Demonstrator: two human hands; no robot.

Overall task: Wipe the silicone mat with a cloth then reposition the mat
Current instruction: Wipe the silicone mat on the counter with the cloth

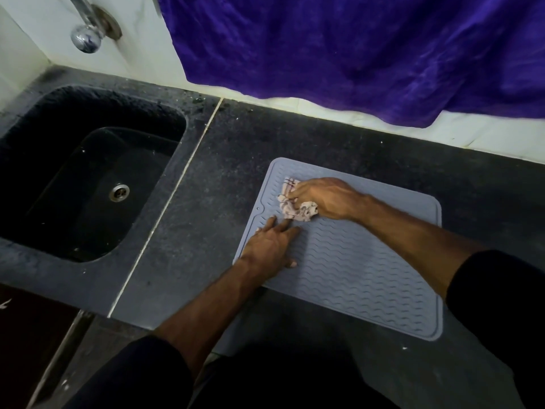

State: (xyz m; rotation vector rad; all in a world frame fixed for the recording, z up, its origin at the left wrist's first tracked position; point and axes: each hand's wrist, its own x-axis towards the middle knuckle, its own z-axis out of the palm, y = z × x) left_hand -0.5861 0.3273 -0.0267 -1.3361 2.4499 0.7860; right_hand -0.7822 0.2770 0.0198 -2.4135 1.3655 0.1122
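Right hand [326, 197] clutches a crumpled pale checked cloth [295, 203], pressing it onto the far left part of a grey-blue rectangular silicone mat with wavy ridges [362, 270]. Left hand [269, 249] lies flat, fingers spread, on the mat's left edge, gripping nothing. Mat rests on a dark speckled stone counter [236, 160], near its front edge. Black sink with metal drain [119, 192] sits to the left; purple cloth [368, 48] hangs over the wall behind.

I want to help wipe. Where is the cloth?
In the head view, the cloth is bunched under the right hand on the far left part of the grey mat, just beyond the left hand.
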